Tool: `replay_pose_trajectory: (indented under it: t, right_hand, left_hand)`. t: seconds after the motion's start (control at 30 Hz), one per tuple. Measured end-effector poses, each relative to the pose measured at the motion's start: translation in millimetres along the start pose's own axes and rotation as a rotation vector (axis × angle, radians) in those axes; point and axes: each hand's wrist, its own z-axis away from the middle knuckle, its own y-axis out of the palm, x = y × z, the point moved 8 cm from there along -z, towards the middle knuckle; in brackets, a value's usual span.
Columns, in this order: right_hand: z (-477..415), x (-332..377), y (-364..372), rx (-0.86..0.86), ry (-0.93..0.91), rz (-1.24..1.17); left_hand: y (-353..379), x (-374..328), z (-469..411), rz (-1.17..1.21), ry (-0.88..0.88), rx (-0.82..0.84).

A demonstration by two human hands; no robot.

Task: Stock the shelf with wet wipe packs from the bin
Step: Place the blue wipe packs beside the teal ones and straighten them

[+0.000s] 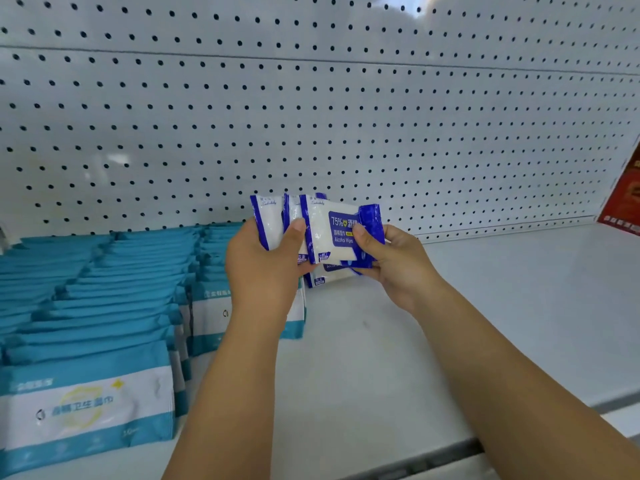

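Several small blue-and-white alcohol wipe packs (329, 230) are held upright together just above the white shelf (485, 306). My left hand (266, 268) grips their left side, thumb on the front of one pack. My right hand (391, 261) pinches the blue right end of the front pack. One more such pack (329, 277) shows beneath them, low by the shelf surface; whether it rests there I cannot tell. The bin is out of view.
Rows of teal-and-white wipe packs (104, 306) fill the shelf's left part, right up against my left wrist. A white pegboard (311, 116) forms the back wall. A red box (623, 202) stands at the far right. The shelf's front edge (450, 455) runs below.
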Motion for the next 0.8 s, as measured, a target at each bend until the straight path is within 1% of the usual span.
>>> replay_pose_trajectory:
  t: [0.1,0.2,0.37,0.47,0.53,0.6,0.67,0.73,0.8]
  right_hand:
    - [2,-3,-1,-0.015,-0.003,-0.046]
    - [0,-5,-11,-0.08,0.004,-0.061]
    - [-5,-7,-38,-0.224,-0.024,-0.059]
    - [-8,-7,-50,-0.287,-0.102,0.121]
    - [-9,-6,-48,-0.275,-0.169,0.309]
    - [-7,-5,-39,-0.238,-0.228,0.488]
    - [-6,-9,-29,-0.191,-0.24,0.604]
    - [-8,-11,-23,-0.166,-0.24,0.658]
    - [-11,-9,-24,-0.206,-0.261,0.703]
  left_hand:
    - [-1,3,1,-0.042,0.036,-0.055]
    - [-6,6,3,-0.046,0.045,-0.124]
    - [-25,0,9,-0.058,0.133,-0.324]
    - [-37,-4,13,-0.007,0.157,-0.43]
    - [-41,-6,15,0.016,0.176,-0.462]
    - [-43,-7,16,0.025,0.173,-0.46]
    - [-43,-5,16,0.038,0.157,-0.445]
    - [-41,-4,17,0.044,0.147,-0.424]
    - [-38,-3,18,0.054,0.141,-0.403]
